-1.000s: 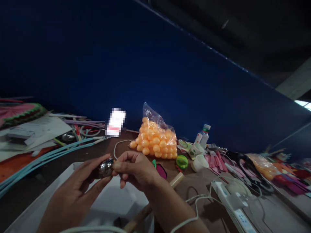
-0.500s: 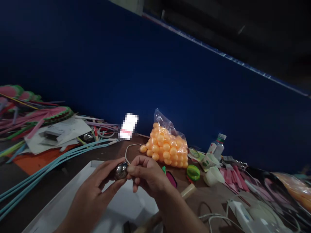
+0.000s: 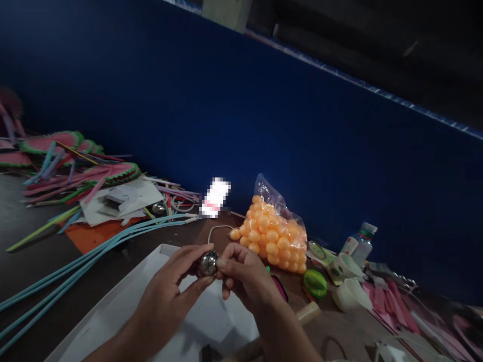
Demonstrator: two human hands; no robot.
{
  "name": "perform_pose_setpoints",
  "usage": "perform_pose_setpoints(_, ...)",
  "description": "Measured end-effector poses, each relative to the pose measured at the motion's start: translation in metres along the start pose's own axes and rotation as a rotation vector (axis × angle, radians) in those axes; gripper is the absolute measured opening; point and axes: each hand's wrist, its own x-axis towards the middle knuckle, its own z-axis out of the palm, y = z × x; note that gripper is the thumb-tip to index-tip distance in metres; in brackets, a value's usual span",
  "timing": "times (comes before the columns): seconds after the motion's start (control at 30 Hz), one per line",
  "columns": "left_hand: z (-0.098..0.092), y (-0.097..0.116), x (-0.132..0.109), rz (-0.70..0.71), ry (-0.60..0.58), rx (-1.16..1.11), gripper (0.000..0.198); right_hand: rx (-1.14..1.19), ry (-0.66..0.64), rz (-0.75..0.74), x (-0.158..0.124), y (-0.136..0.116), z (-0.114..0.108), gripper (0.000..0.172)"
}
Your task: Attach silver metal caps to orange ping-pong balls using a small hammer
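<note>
A shiny silver ball (image 3: pixel 208 264) is gripped between the thumb and fingers of my left hand (image 3: pixel 168 291), above a white tray (image 3: pixel 151 306). My right hand (image 3: pixel 251 279) is closed in a pinch, thumb and forefinger tips at the ball's right side. Whatever lies between those fingertips is too small or hidden to make out. A thin pale cord (image 3: pixel 221 227) curves on the table just behind the hands. Under the right wrist, a wooden stick (image 3: pixel 307 312) shows its end.
A clear bag of orange balls (image 3: pixel 273 236) stands behind the right hand. Right of it are a green-yellow striped ball (image 3: pixel 315 283), a white cup (image 3: pixel 350 294) and a bottle (image 3: pixel 364 244). Light-blue tubes (image 3: pixel 101 251) and a lit phone (image 3: pixel 216 197) lie to the left and back.
The view has turned left, so the surroundings sit further right in the picture. Both hands stay at the silver ball, which is turned slightly.
</note>
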Motion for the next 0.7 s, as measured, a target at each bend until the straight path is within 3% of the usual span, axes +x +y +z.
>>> perform_pose_setpoints(0.33, 0.007, 0.004, 0.003, -0.013, 0.068, -0.125, 0.038, -0.218, 0.050, -0.059, -0.009, -0.009, 0.002, 0.039)
perform_pose_setpoints(0.53, 0.009, 0.004, 0.003, -0.068, 0.060, -0.159, 0.040, -0.455, 0.083, -0.116, -0.022, -0.030, 0.000, 0.036)
perform_pose_setpoints(0.7, 0.006, 0.007, 0.003, -0.074, 0.057, -0.131, 0.041, -0.922, 0.059, -0.092, -0.047, -0.053, -0.007, 0.019)
